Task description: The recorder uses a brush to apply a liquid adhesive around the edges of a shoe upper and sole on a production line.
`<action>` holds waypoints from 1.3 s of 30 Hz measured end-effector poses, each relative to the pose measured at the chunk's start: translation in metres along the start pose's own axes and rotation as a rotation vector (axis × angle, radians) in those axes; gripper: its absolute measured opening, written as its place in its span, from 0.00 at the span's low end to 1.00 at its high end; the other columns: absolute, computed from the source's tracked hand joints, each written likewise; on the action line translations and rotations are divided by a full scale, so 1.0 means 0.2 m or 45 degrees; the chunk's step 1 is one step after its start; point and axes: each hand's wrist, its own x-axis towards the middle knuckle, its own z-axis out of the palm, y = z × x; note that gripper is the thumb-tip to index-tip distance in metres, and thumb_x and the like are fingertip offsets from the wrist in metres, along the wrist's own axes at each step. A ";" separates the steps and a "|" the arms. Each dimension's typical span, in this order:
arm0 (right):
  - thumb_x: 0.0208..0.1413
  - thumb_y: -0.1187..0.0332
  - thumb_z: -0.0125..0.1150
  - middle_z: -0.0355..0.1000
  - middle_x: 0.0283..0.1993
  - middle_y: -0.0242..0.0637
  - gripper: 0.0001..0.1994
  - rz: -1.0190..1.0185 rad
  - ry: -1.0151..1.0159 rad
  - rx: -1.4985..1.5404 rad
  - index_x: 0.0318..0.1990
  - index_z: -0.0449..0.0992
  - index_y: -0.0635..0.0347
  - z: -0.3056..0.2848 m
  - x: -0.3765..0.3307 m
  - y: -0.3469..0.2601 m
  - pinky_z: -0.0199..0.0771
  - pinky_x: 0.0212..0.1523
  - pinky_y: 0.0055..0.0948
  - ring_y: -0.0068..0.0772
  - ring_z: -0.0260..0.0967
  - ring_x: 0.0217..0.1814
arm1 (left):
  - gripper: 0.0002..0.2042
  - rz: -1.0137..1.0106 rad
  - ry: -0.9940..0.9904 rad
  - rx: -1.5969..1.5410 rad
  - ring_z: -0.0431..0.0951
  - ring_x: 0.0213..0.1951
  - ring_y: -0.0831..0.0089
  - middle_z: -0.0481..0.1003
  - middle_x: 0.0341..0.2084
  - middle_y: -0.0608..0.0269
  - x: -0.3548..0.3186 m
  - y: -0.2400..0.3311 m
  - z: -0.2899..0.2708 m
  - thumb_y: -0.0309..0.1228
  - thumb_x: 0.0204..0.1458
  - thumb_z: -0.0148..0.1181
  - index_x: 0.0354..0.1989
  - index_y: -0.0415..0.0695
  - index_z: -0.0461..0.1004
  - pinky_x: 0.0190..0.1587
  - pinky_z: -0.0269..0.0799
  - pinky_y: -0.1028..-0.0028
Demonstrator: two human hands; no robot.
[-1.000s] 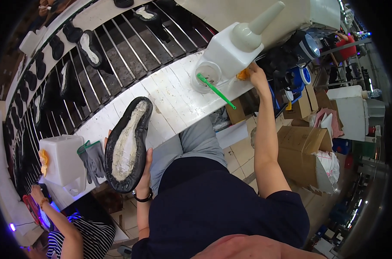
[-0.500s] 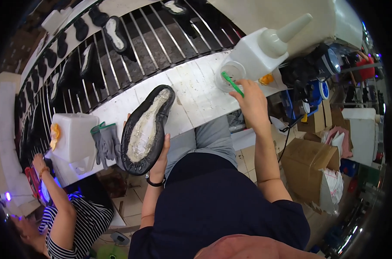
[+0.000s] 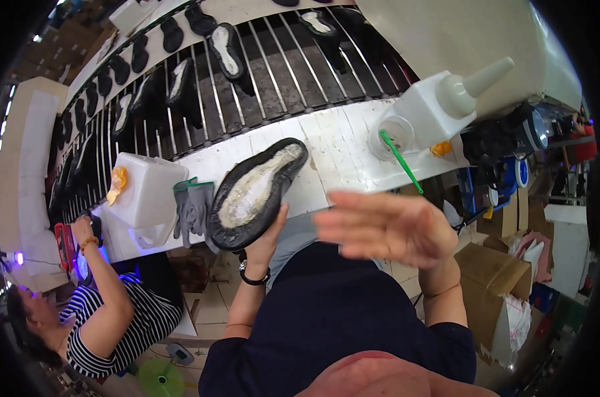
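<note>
1. Workshop setting: a white-painted plank table (image 3: 340,142) crosses the middle of the frame, with a slatted metal conveyor (image 3: 280,73) carrying dark soles behind it, toward the top.
2. Left hand (image 3: 268,237), just left of centre, grips the lower end of a black rubber shoe sole with a whitish inner face (image 3: 255,192); the sole leans over the table edge.
3. Right hand (image 3: 386,228), centre right, is blurred, fingers spread flat, holding nothing.
4. A green-handled brush (image 3: 399,159) stands in a clear plastic cup (image 3: 392,135) beside a white squeeze bottle with a cone nozzle (image 3: 439,106), upper right.
5. Judgement: coating the sole is in hand; next calls for taking up the brush while steadying the sole.
</note>
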 end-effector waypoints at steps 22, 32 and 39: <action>0.71 0.57 0.35 0.32 0.78 0.52 0.33 0.430 -0.522 0.781 0.72 0.32 0.70 0.27 0.06 0.00 0.35 0.77 0.39 0.41 0.32 0.80 | 0.21 0.007 -0.097 -0.126 0.77 0.47 0.69 0.77 0.47 0.58 0.05 0.01 0.02 0.22 0.46 0.71 0.50 0.36 0.74 0.55 0.68 0.70; 0.71 0.57 0.35 0.68 0.61 0.52 0.25 -1.269 0.597 -0.276 0.62 0.64 0.70 -0.20 0.32 -0.16 0.66 0.60 0.32 0.42 0.67 0.63 | 0.18 0.092 0.054 -0.156 0.78 0.45 0.70 0.79 0.44 0.59 0.06 0.04 0.03 0.24 0.47 0.71 0.47 0.34 0.76 0.51 0.72 0.71; 0.68 0.57 0.45 0.68 0.62 0.49 0.21 -1.181 1.595 -2.089 0.57 0.72 0.63 -0.99 0.59 -0.36 0.52 0.68 0.43 0.55 0.56 0.68 | 0.19 0.174 0.030 -0.176 0.77 0.46 0.71 0.78 0.45 0.59 0.08 -0.01 0.04 0.23 0.47 0.72 0.48 0.34 0.75 0.52 0.71 0.71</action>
